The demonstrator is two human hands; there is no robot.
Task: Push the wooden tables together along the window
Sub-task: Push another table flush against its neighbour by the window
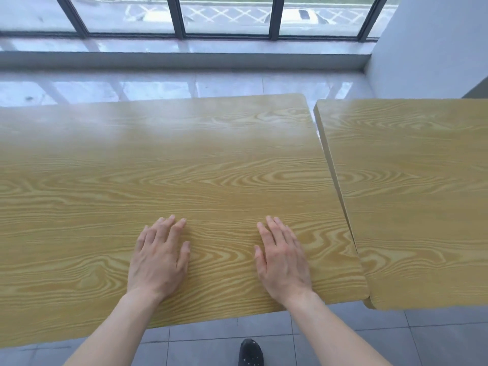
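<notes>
Two yellow wood-grain tables stand side by side in front of the window. The left table fills most of the view. The right table sits beside it, touching or nearly touching at the near corner, with a narrow gap widening toward the window. My left hand lies flat, palm down, on the left table near its front edge. My right hand lies flat on the same table, a little further right. Neither hand holds anything.
A low grey sill and dark-framed window run along the far side, with glossy tiled floor between sill and tables. A white wall rises at the right. My black shoe stands on grey tiles below.
</notes>
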